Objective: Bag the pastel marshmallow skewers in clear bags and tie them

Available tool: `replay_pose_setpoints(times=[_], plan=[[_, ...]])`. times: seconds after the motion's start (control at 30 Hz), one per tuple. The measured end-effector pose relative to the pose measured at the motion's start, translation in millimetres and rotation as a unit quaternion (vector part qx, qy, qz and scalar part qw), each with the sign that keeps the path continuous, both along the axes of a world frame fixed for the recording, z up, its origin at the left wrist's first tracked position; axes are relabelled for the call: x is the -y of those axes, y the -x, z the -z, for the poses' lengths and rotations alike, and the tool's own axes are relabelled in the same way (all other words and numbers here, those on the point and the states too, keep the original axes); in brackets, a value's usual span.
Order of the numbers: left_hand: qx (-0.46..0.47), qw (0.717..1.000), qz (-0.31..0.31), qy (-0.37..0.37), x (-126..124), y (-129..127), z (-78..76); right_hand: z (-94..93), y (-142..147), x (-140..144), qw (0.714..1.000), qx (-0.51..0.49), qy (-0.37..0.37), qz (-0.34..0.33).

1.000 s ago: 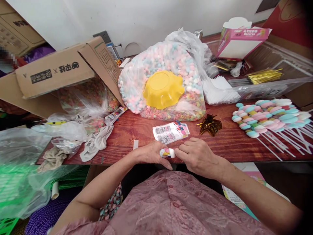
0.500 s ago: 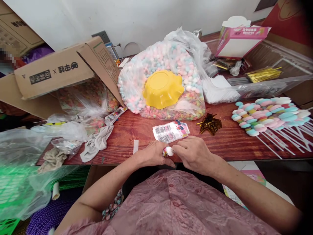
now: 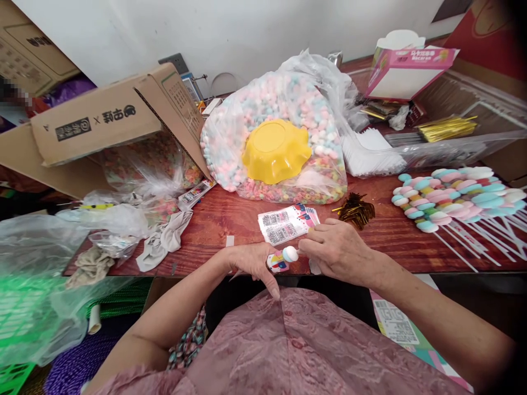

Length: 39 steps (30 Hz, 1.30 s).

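My left hand (image 3: 257, 264) is wrapped round a marshmallow skewer (image 3: 290, 254) in a small printed bag (image 3: 278, 264), just over the table's front edge. Its white and pale-blue end faces right. My right hand (image 3: 335, 249) is closed in a pinch close beside that end; what its fingertips hold is hidden. A small pale piece (image 3: 315, 267) shows under the right fingers. Flat printed bags (image 3: 284, 225) lie in a stack just beyond my hands. Gold twist ties (image 3: 357, 211) are bunched to their right.
Finished marshmallow skewers (image 3: 457, 197) lie at right. A yellow bowl (image 3: 275, 151) sits upside down on a big bag of marshmallows (image 3: 230, 131). At left are an open cardboard box (image 3: 99, 120) and a cloth (image 3: 164, 241). A clear bin (image 3: 448, 151) holds gold ties.
My right hand has drawn slightly right, away from the skewer's end. The left thumb has swung down, and more of the printed bag and marshmallow shows.
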State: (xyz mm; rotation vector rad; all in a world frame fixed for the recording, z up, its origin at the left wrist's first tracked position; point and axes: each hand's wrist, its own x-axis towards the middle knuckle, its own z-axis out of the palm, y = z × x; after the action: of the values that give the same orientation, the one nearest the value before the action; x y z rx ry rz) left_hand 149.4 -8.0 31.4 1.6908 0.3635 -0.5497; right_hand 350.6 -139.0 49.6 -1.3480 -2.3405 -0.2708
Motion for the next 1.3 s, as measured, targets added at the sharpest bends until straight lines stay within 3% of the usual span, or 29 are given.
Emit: replay_pose_setpoints(times=[0.13, 0.37, 0.53, 0.73, 0.9, 1.0, 1.13, 1.3], plan=[[0.009, 0.999, -0.043, -0.025, 5, -3, -1.2, -2.4, 3, 2, 0.992, -0.033, 0.12, 0.018], [0.038, 0.994, -0.071, -0.08, 11, -7, -3.2, -11.8, 12, -5, 0.943, -0.079, 0.312, 0.091], [0.061, 0.985, -0.08, -0.139, 10, -5, -3.0, -20.4, 4, -6, 0.915, -0.157, 0.369, 0.031], [0.116, 0.961, -0.093, -0.234, 15, -3, -5.6, -17.6, 2, -1, 0.942, -0.118, 0.305, 0.075], [0.076, 0.941, -0.079, -0.319, 22, -6, -7.7, -8.1, 11, 2, 0.97, -0.071, 0.216, 0.089], [0.045, 0.935, -0.074, -0.345, 22, -7, -7.3, -7.0, 15, 6, 0.988, -0.056, 0.127, 0.068], [0.036, 0.955, -0.081, -0.283, 19, -7, -6.0, -8.3, 18, 13, 0.999, -0.052, 0.018, -0.001], [0.054, 0.969, -0.088, -0.227, 17, -8, -5.6, -3.5, 13, 23, 0.999, -0.04, 0.002, -0.004]])
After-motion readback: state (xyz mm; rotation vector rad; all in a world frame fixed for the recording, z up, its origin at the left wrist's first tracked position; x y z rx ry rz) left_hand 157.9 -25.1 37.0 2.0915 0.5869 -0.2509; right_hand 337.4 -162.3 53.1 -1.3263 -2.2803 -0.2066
